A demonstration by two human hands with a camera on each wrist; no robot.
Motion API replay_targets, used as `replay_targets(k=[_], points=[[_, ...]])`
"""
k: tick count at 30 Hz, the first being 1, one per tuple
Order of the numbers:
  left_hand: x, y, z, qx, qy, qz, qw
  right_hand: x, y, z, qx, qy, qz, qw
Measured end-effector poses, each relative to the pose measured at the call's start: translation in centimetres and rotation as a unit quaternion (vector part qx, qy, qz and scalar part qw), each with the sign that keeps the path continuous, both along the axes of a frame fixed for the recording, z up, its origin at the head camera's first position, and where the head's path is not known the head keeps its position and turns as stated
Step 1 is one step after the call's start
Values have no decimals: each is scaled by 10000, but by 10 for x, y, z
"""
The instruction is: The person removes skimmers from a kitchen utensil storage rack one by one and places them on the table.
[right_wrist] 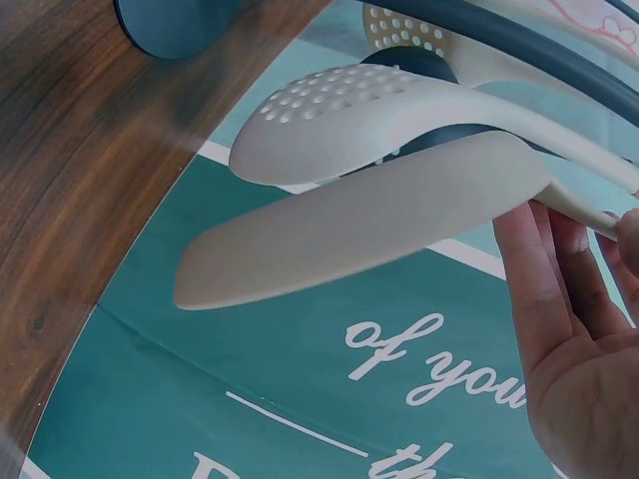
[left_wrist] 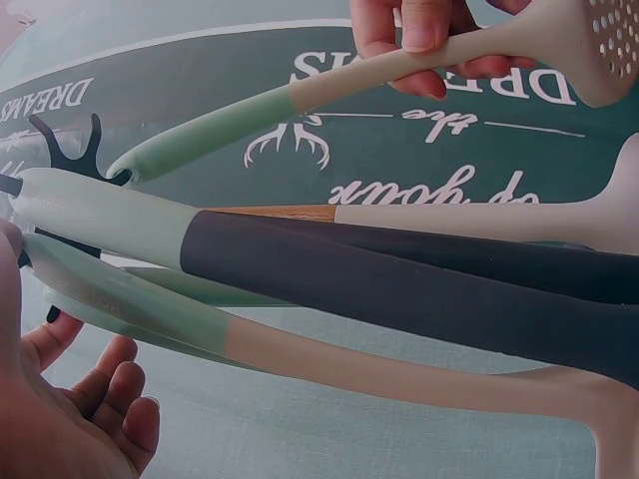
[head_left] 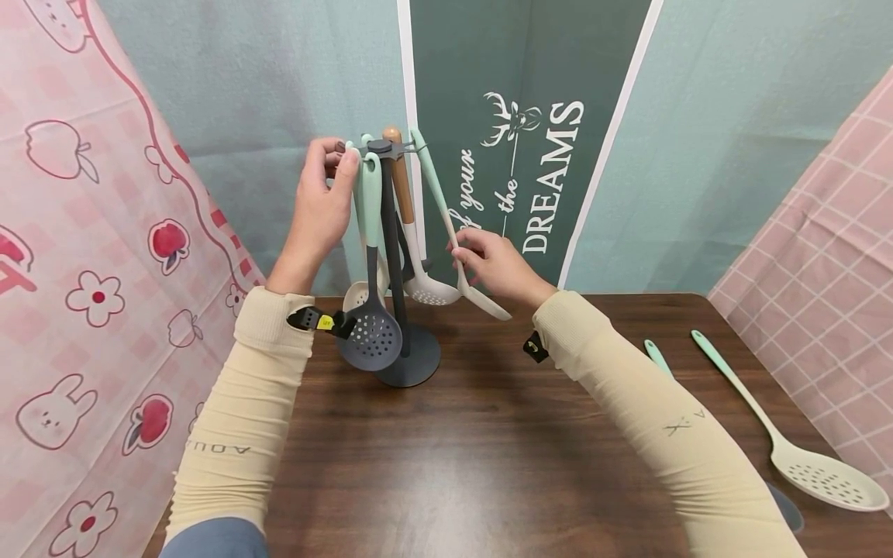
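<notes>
My right hand pinches the cream neck of a mint-handled skimmer. Its handle top is at a hook of the dark utensil stand, and its holed cream head tilts outward. Up at the stand's top, my left hand grips around one hook, thumb against a mint handle end; the exact contact is partly hidden. Right beside that hand hangs a dark grey skimmer with a mint handle. Behind it is a cream utensil. A wooden-handled cream skimmer hangs between the pole and my right hand.
On the brown table, a large cream slotted spoon lies at the right. Another mint handle shows partly behind my right sleeve. A printed curtain hangs behind the stand, and pink cloths flank both sides.
</notes>
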State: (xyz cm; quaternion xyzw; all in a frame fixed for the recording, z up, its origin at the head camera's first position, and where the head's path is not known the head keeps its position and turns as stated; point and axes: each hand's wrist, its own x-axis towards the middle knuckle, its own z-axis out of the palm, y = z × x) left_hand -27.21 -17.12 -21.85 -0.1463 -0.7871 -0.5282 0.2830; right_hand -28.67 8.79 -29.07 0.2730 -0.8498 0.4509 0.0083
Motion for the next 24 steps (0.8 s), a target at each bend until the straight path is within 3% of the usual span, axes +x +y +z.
replay_targets(k=[24], points=[[1, 1, 1, -33, -47, 32, 10000, -6, 13, 7, -92, -13, -450, 9989]])
